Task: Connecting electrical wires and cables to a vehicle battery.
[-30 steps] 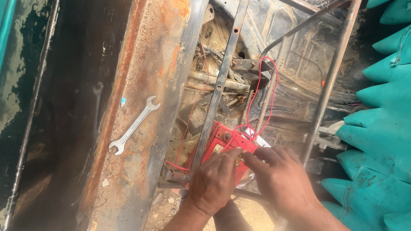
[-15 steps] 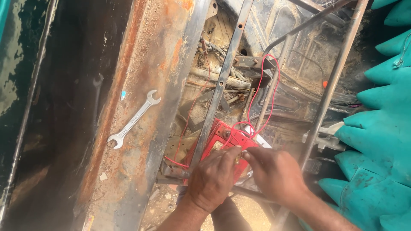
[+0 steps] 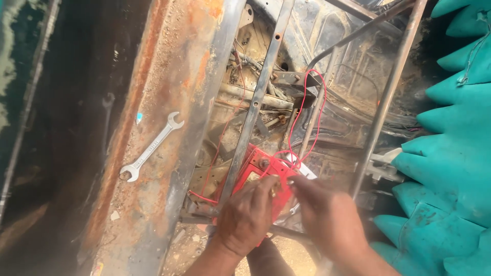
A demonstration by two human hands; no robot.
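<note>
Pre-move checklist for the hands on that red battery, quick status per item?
1. Left hand on the red battery: ok, fingers rest on its top.
2. Right hand at the terminal: ok, fingertips meet the left hand's there.
3. Small part pinched between the fingertips: cannot tell what it is.
4. Red wire routing: ok, loops up free of the hands.
5. Open-ended spanner within reach: ok, lying on the rusty sill, untouched.
6. Terminal tightness: cannot tell, hidden by the fingers.

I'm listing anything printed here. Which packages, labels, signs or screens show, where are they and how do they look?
Pale rectangular label: on top of the red box-shaped unit, just above the left hand; print too blurred to make out.
Small blue scrap or sticker: on the rusty metal panel, left of the silver open-ended spanner.
</note>
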